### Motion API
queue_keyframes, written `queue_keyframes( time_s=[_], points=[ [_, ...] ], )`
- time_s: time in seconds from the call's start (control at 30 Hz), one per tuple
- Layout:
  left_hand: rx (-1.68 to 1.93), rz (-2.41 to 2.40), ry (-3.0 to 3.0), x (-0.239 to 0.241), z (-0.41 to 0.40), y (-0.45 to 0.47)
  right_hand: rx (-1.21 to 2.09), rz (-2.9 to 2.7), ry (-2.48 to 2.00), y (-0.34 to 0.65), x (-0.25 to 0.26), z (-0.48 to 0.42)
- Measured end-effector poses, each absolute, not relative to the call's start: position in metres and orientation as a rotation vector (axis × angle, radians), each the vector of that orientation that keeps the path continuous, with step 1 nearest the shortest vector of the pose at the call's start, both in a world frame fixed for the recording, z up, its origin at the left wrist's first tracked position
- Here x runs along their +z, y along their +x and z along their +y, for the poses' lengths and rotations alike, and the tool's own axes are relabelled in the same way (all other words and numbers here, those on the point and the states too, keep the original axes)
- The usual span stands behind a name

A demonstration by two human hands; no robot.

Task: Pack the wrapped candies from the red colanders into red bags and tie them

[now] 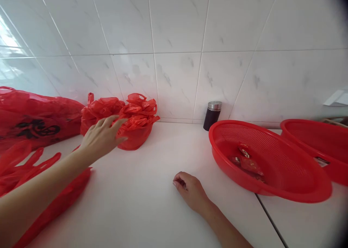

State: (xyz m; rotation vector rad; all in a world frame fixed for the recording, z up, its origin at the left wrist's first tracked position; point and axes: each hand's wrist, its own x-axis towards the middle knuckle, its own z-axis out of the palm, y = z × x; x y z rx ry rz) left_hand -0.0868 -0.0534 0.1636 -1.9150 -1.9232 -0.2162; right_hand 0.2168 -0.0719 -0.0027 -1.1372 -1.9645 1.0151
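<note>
Head view: left hand (102, 136) spreads its fingers apart by bunched red plastic bags (138, 123).
Right hand (192, 191) curls fingertips together over the worktop (144, 193), near a red colander (293, 159).

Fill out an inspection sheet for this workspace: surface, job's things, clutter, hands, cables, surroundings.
Surface: white countertop; dark seam emerging from under the near red basket.
Job's things: bunched red bags near the wall; small red packets inside the near red basket.
Clutter: dark bottle with silver lid, upright; second red basket at right; large red bag with black lettering at left.
Hands: left hand open at the bunched red bags, contact unclear; right hand curled, nothing seen in it.
Cables: nothing seen.
Surroundings: white tiled wall behind.
</note>
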Motion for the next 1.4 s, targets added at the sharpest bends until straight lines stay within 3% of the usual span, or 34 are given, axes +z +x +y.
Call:
queue_keyframes(
  time_s=[0.2,0.47,0.77,0.9,1.13,1.4],
  points=[
    [-0.563,-2.085,-1.936,0.203,0.031,-0.043,1.022,-1.939,-1.136,0.218,-0.005,-0.067],
    [-0.435,-1.905,-2.233,0.156,0.053,-0.028,1.025,-1.921,-1.118,0.22,-0.011,-0.065],
    [-0.493,-1.338,-2.464,0.115,0.031,-0.013,0.361,-1.767,-1.078,0.207,0.036,-0.033],
    [-0.486,-1.2,-2.344,0.123,0.031,-0.016,0.427,-1.798,-1.198,0.189,0.045,-0.008],
    [-0.314,-1.544,-2.1,0.096,0.053,-0.004,0.659,-1.876,-1.331,0.166,0.015,0.013],
    [-0.359,-1.771,-1.923,0.06,0.071,0.005,0.786,-1.91,-1.267,0.222,0.029,-0.067]
  ],
)
